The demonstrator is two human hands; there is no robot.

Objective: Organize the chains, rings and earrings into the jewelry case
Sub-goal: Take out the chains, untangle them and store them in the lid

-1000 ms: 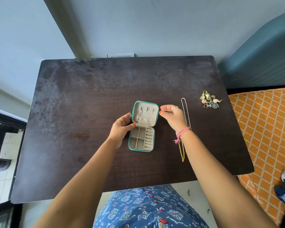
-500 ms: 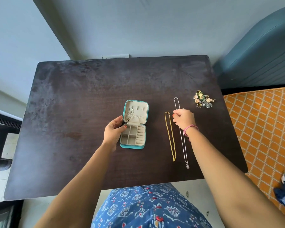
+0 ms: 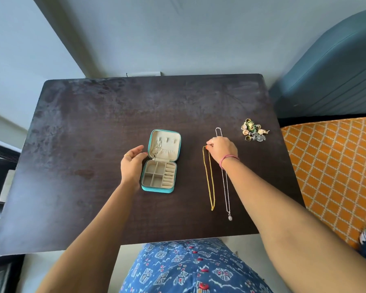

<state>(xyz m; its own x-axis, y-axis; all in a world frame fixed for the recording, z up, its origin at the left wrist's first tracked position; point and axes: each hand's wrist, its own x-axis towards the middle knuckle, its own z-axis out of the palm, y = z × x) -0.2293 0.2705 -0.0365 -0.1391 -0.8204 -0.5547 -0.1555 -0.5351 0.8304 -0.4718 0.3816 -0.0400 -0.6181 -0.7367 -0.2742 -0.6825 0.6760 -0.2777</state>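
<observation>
Teal jewelry case (image 3: pixel 159 161) open on dark surface (image 3: pixel 93 123). Right hand (image 3: pixel 222 149), shifted from silver chain (image 3: pixel 225 182), now pinches gold chain (image 3: pixel 208 176) top, right of case. Left hand (image 3: pixel 132 163), relaxed, empty, beside case. Earrings and rings (image 3: pixel 254 130) beyond: unsorted.

Soft, even daylight fills the scene, leaving pale sheen across the far half of the dark desk (image 3: pixel 114 106) and only faint shadows. Wide-angle distortion bends the edges; focus stays sharp centrally.

head-worn view, steeply downward, table (image 3: pixel 93 127) near
</observation>
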